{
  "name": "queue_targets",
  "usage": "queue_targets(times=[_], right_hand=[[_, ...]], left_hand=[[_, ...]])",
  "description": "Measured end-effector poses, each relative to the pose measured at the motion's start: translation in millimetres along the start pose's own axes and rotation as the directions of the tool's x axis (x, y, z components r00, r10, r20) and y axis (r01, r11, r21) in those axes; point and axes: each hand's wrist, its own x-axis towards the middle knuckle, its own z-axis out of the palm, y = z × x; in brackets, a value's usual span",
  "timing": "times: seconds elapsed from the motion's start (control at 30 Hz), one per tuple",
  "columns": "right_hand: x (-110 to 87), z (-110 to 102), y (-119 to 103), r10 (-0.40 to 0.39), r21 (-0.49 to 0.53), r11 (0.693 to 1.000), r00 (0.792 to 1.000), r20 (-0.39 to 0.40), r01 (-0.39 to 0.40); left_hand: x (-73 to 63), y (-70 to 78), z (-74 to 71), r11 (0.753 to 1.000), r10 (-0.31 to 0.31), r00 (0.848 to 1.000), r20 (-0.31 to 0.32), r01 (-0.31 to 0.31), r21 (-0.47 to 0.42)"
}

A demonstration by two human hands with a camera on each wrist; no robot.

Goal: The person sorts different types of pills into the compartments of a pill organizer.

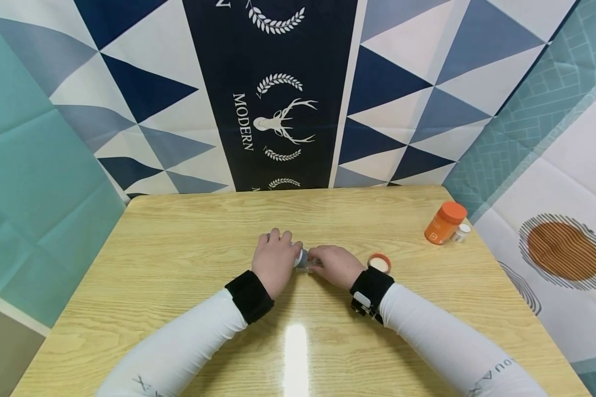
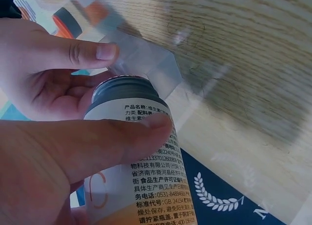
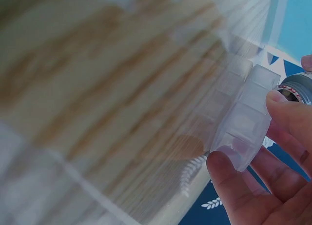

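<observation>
My left hand [image 1: 275,262] grips a grey bottle [image 2: 153,183] with a printed white and orange label, its thumb across the label. The bottle lies tilted, with its uncapped mouth toward my right hand [image 1: 336,266]. A clear plastic box with several compartments [image 3: 242,120], like a pill organizer, is held by my right hand between thumb and fingers. In the right wrist view the bottle's mouth [image 3: 289,93] is right beside one fingertip and the box's edge. What lies inside the bottle is hidden.
An orange round cap [image 1: 379,263] lies with its pale inside up, just beyond my right wrist. At the back right of the wooden table [image 1: 189,231] stand an orange bottle [image 1: 441,226] with an orange lid and a small white-capped bottle [image 1: 460,233]. Patterned cloth hangs behind.
</observation>
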Motion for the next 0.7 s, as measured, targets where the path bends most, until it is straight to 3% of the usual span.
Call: queue_targets(times=[0.3, 0.7], right_hand=[[0.3, 0.6, 1.0, -0.003, -0.015, 1.0, 1.0, -0.004, 0.003], [0.4, 1.2, 1.4, -0.005, -0.005, 1.0, 1.0, -0.003, 0.005]], left_hand=[[-1.4, -5.6, -0.4, 0.997, -0.027, 0.999, 0.024, 0.029, -0.073], [-0.7, -3.8, 0.4, 0.999, -0.011, 1.0, 0.004, 0.011, -0.03]])
